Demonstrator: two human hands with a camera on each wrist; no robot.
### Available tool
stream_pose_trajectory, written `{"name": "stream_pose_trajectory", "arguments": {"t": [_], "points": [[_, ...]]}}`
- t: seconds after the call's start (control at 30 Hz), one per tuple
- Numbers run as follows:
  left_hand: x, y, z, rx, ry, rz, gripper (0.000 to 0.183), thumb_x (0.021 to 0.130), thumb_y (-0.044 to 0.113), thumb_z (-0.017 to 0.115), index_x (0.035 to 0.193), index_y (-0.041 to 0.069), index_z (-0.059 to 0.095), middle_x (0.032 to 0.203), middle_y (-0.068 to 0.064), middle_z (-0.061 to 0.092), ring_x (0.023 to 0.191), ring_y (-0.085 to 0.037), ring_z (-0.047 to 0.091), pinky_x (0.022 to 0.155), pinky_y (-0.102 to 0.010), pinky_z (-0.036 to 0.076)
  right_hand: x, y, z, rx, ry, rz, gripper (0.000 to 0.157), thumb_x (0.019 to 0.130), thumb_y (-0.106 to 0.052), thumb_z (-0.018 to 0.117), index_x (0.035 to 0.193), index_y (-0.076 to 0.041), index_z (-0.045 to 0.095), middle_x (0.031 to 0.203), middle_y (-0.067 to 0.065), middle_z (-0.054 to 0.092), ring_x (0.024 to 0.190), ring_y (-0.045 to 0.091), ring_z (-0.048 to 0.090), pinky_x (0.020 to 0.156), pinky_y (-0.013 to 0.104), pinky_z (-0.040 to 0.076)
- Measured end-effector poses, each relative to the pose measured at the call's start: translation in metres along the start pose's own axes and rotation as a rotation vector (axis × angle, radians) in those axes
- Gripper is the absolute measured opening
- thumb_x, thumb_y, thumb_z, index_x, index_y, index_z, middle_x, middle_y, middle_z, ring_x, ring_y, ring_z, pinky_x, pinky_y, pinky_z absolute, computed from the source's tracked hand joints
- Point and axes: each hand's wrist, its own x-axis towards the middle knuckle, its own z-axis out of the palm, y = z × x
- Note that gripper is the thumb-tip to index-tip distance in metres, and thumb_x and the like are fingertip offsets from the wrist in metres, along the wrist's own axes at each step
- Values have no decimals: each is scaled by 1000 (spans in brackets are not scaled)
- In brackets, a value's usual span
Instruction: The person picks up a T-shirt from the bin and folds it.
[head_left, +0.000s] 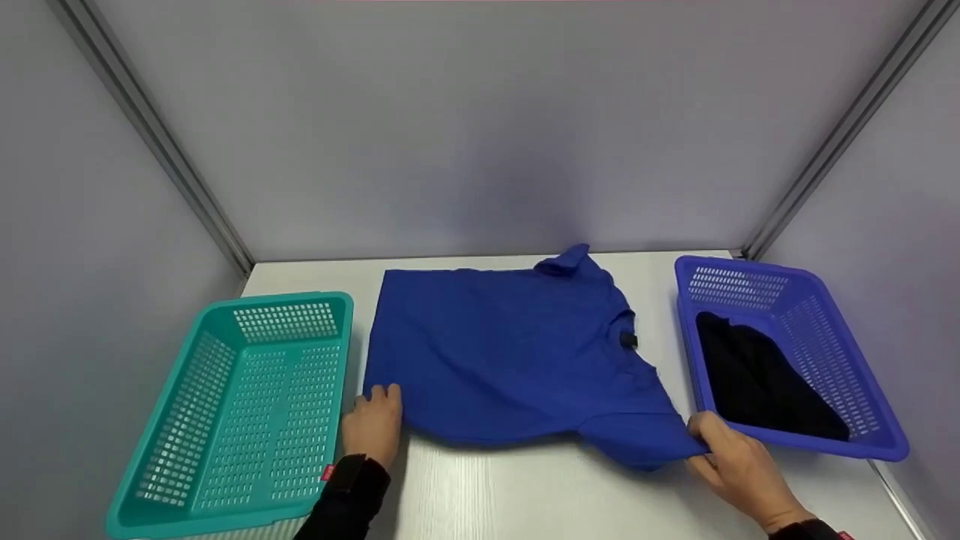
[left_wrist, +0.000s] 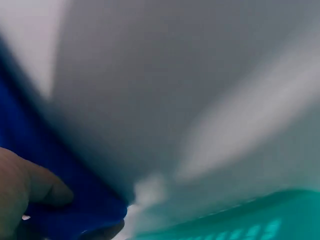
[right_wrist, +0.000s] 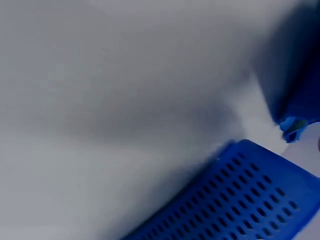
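Observation:
A blue short-sleeved T-shirt (head_left: 502,345) lies spread sideways on the white table, its collar with a black label toward the right and its hem toward the left. My left hand (head_left: 375,424) pinches the near corner of the hem; in the left wrist view the thumb lies over the blue cloth (left_wrist: 95,210) and a fingertip shows beneath it. At the near sleeve, my right hand (head_left: 739,465) pinches the sleeve end between thumb and fingers. The shirt's near edge bows slightly between the two hands. The far sleeve (head_left: 566,261) sticks up near the back wall.
A teal basket (head_left: 343,375) stands at the left, close beside the left hand. To the right, a blue-purple basket (head_left: 817,289) holds a folded black cloth (head_left: 757,375), near the right hand. Grey panels (head_left: 487,127) enclose the table at the back and sides.

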Motion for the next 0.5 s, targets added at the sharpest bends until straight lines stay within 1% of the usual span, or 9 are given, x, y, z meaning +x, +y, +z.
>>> {"name": "stream_pose_trajectory", "arguments": {"t": [0.07,0.13,0.17,0.23,0.33,0.37,0.4,0.43,0.5], "points": [[5,1,-11,-59,29,-5,18,89,-14,64,96,2,57,88,-18,62,72,-37,64,49,-49,55,6,-4,-7,52,10,-29,27,72,-3,74,95,-10,60,100,2,69,78,8,64,68,16,50],[10,2,-23,-116,50,-6,18,91,-15,61,99,1,58,91,-19,62,72,-37,64,49,-50,55,13,-7,-11,104,31,-59,16,82,-5,71,94,-9,61,106,6,72,87,15,70,79,13,52],[13,2,-30,-147,60,-6,19,91,-16,60,101,0,58,92,-19,62,73,-38,64,50,-51,55,17,-9,-14,142,39,-59,12,84,-4,68,94,-8,62,106,7,72,89,17,70,82,12,51],[16,3,-43,-206,78,-3,21,92,-18,58,105,-2,58,94,-20,62,74,-39,65,53,-52,56,24,-13,-18,202,64,-54,14,84,3,66,95,-5,63,102,8,72,86,14,68,81,9,49],[18,2,-61,-258,95,16,27,88,-21,61,109,-4,59,93,-21,63,76,-39,66,58,-52,57,32,-17,-26,263,76,-20,33,74,20,68,99,-2,65,95,6,71,87,2,64,80,7,47],[19,1,-66,-271,90,23,30,86,-21,64,110,-5,59,93,-22,64,77,-39,67,60,-52,58,34,-18,-29,294,70,4,46,66,26,67,102,-2,67,95,6,72,89,-2,63,80,6,46],[19,0,-71,-282,78,23,33,83,-21,68,111,-4,60,94,-22,64,78,-39,68,63,-53,58,36,-18,-31,321,64,24,53,62,30,67,104,-2,69,95,6,73,92,-5,63,80,5,46],[19,-1,-75,-289,61,23,36,81,-20,71,111,-4,61,95,-22,65,80,-39,69,65,-53,59,37,-19,-35,358,47,57,56,63,32,66,105,-4,70,97,5,74,96,-7,64,82,5,47],[19,-3,-82,-300,15,21,37,77,-18,75,108,-4,62,95,-22,67,82,-41,70,68,-54,59,39,-19,-40,484,5,118,58,69,36,62,110,-4,73,99,4,74,92,-6,65,77,7,49]]}}
